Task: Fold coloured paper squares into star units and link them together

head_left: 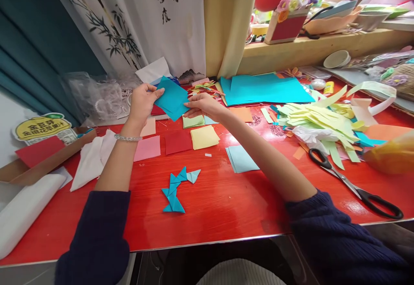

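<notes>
Blue square paper (pixel 173 98) is held up over the back of the red table, its corners turned to the sides. My left hand (pixel 144 99) pinches its left corner between thumb and fingers. At the right corner, the fingers of my right hand (pixel 205 105) grip the sheet. Below, on the table, lies a curved chain of folded blue pieces (pixel 174 192) with a pale blue folded piece (pixel 193 176) at its upper right end. Between my arms are a dark red square (pixel 178 142), a yellow stack (pixel 204 137) and a pink square (pixel 147 148). Light blue squares (pixel 242 159) lie beneath my right forearm.
Black-handled scissors (pixel 351 183) lie on the table (pixel 226 216) at the right. Behind them is a heap of pale green paper strips (pixel 318 119). Large blue sheets (pixel 267 89) rest at the back. White tissue (pixel 93 158) and a cardboard box (pixel 53 155) stand left.
</notes>
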Available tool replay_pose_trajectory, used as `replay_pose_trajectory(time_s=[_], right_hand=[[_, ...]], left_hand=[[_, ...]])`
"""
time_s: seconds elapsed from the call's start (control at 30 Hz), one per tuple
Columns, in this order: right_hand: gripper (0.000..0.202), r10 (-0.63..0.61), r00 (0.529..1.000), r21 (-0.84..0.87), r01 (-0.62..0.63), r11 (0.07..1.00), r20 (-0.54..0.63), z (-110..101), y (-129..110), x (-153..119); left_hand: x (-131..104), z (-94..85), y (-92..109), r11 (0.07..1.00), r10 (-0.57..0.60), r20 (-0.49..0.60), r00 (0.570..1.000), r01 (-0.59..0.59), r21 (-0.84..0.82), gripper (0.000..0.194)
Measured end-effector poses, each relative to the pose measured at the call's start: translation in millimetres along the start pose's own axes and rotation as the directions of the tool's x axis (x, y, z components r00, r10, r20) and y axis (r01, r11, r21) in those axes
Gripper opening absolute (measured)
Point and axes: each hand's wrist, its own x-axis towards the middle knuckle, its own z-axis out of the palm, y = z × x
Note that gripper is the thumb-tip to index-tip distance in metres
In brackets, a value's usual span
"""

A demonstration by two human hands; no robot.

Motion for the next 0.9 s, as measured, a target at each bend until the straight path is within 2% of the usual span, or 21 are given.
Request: replay_pose_trajectory(time_s=[0.17, 0.3, 0.43, 0.7, 0.77, 0.8, 0.83, 0.9], right_hand=[[0.007, -0.003, 1.000, 0.061, 0.005, 0.998, -0.030, -5.7, 0.8, -1.2], [0.001, -0.014, 0.999, 0.103, 0.011, 0.995, 0.032, -9.3, 1.7, -1.4], [0.007, -0.013, 0.998, 0.068, 0.009, 0.998, 0.060, -8.9, 2.9, -1.4], [0.017, 0.003, 0.998, 0.008, -0.002, 1.000, -0.065, -1.1, -5.6, -2.7], [0.018, -0.006, 0.995, -0.107, -0.005, 0.994, -0.104, -7.0, -14.6, -6.6], [0.020, -0.032, 0.990, -0.217, 0.001, 0.976, -0.140, -12.6, -19.2, -9.1], [0.020, -0.076, 0.983, -0.361, 0.010, 0.932, -0.169, -20.0, -23.2, -11.9], [0.015, -0.194, 0.960, -0.675, 0.007, 0.738, -0.201, -38.2, -27.6, -17.5]], left_hand=[[-1.6, 2.5, -1.4, 1.000, -0.025, -0.011, 1.000, 0.025, 0.006, 0.026], [-3.4, 4.3, -0.8, 0.999, -0.035, -0.018, 0.999, 0.035, 0.028, 0.027], [-5.3, 5.0, -1.2, 0.998, -0.038, -0.018, 0.999, 0.039, 0.056, 0.030], [-4.2, 7.6, 0.4, 0.997, -0.040, 0.177, 0.983, 0.051, -0.057, 0.023], [-1.4, 3.7, -0.2, 0.998, -0.058, 0.157, 0.986, 0.062, -0.016, 0.024], [-0.2, 0.7, -1.7, 0.997, -0.076, 0.137, 0.988, 0.075, 0.014, 0.024], [0.7, -2.6, -4.2, 0.994, -0.101, 0.115, 0.988, 0.096, 0.048, 0.023], [1.1, -9.0, -12.6, 0.981, -0.167, 0.090, 0.982, 0.156, 0.116, 0.022]])
